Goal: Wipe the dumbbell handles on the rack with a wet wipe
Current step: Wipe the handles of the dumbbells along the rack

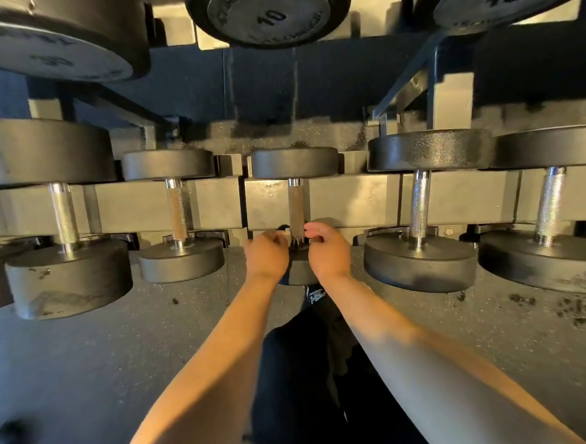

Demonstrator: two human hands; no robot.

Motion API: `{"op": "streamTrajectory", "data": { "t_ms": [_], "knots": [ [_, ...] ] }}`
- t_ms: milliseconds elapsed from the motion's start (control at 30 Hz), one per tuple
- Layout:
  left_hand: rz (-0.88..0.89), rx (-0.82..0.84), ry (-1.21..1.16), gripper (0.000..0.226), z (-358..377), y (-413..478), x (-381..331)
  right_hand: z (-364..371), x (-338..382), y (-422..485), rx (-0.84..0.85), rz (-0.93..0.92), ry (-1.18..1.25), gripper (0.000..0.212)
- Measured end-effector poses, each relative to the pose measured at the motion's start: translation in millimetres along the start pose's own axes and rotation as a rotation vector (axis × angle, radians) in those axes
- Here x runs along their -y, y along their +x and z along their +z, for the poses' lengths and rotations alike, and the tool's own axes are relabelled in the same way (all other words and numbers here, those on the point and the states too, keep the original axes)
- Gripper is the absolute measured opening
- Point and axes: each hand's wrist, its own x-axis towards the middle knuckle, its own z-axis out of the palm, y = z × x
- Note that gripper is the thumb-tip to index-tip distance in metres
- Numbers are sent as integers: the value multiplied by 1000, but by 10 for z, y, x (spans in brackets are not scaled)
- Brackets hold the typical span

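The middle dumbbell's knurled handle (296,204) lies across the grey rack (352,197) on its lower tier. My left hand (266,254) and my right hand (327,250) sit on either side of the handle's near end, fingers curled in toward it. A small pale scrap of the wet wipe (287,235) shows between my left fingers and the handle; the rest of it is hidden by my hands. Both hands seem to pinch it around the handle. The dumbbell's near head (300,273) is mostly covered by my wrists.
Other dumbbells line the same tier: two to the left (179,211) (63,215) and two to the right (419,203) (551,202). Heads marked 10 (268,14) hang overhead on the upper tier. Dark crumbs (578,307) litter the speckled floor at the right.
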Motion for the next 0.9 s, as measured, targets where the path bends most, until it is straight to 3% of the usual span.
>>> {"op": "streamTrajectory", "data": {
  "t_ms": [100,233,333,433,533,667,833,900],
  "knots": [
    [138,-64,-236,30,70,-116,33,19,-18,9,-44,17,158,40],
    [254,-31,-69,28,151,-68,62,77,-32,-1,-35,3,185,37],
    [154,37,-152,29,74,-137,11,19,45,-47,14,-6,173,35],
    [13,62,-483,27,-159,-263,-96,-83,266,-181,87,-38,161,37],
    [48,81,-622,29,-450,-466,-263,-197,587,-382,150,-107,116,34],
    [174,90,-598,27,-861,-705,-475,-335,1082,-630,120,-194,107,29],
    [474,-37,-431,14,-1314,-905,-640,-448,1576,-961,119,-279,108,30],
    [473,-72,-402,17,-1495,-973,-719,-462,1759,-1044,119,-312,104,27]
  ]
}}
